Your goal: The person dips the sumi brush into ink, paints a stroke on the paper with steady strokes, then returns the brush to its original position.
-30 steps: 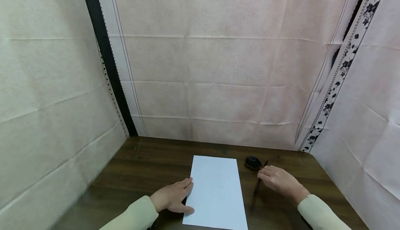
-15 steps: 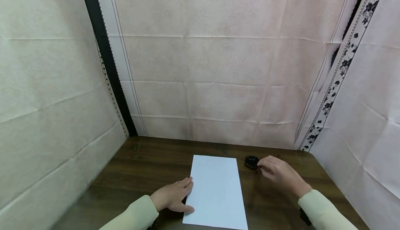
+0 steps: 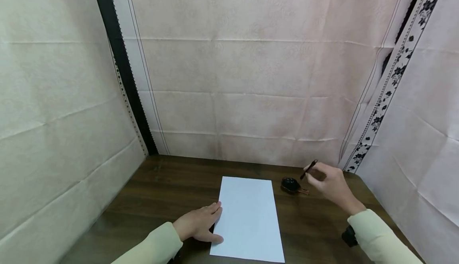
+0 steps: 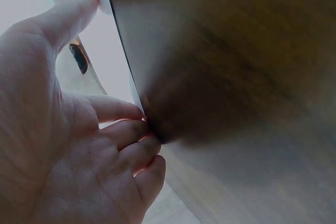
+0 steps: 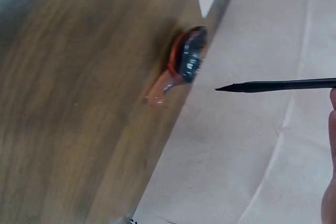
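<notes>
A white sheet of paper [image 3: 247,220] lies on the table. My left hand [image 3: 201,223] rests on its left edge, fingertips and thumb touching the border; the left wrist view shows the palm [image 4: 79,145] with the fingers slightly bent. In my right hand [image 3: 331,180], a thin dark brush [image 3: 309,169] is pinched between thumb and fingers, raised above the table. Its pointed dark tip [image 5: 231,87] shows in the right wrist view. Left of that hand sits a glossy black turtle-shaped figurine [image 3: 290,184] with a reddish-orange neck [image 5: 157,95], apart from the brush.
The dark wooden table [image 3: 172,192] is enclosed by pale cloth hangings [image 3: 229,116] at the back and both sides. A black strip [image 3: 123,65] runs down the left corner, and a floral band [image 3: 392,77] down the right.
My right hand has moved up and to the right, away from the turtle figurine, lifting the brush and tilting it. The left hand and the paper have stayed in place.
</notes>
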Motion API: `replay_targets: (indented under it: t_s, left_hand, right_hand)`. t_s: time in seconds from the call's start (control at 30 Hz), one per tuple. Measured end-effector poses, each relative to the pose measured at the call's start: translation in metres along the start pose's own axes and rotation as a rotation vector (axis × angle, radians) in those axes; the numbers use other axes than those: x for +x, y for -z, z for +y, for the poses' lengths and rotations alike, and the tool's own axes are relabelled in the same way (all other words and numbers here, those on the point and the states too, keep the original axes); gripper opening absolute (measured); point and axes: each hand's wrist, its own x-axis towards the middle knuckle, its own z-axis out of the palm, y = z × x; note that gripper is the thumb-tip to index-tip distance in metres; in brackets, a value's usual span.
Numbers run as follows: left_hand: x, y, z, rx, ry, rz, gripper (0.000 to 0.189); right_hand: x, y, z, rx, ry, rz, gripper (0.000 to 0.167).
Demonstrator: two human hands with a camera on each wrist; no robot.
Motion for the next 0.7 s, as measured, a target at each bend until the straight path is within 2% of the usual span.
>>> replay_targets:
  t_s: [0.23,0.33,0.5,0.7]
  left_hand:
    - [0.0,0.001,0.0,0.002,0.001,-0.001,0.095]
    - [0.0,0.002,0.001,0.003,0.002,0.0,0.095]
    - [-0.001,0.002,0.001,0.004,0.0,0.001,0.095]
    - [-0.001,0.002,0.001,0.016,-0.003,0.004,0.095]
  right_hand:
    - [0.01,0.013,-0.002,0.045,-0.242,0.001,0.024]
    - [0.013,0.017,-0.001,0.085,-0.319,-0.002,0.018]
    - [0.021,0.02,0.0,0.099,-0.374,0.018,0.014]
    - [0.033,0.022,-0.005,0.08,-0.4,0.01,0.016]
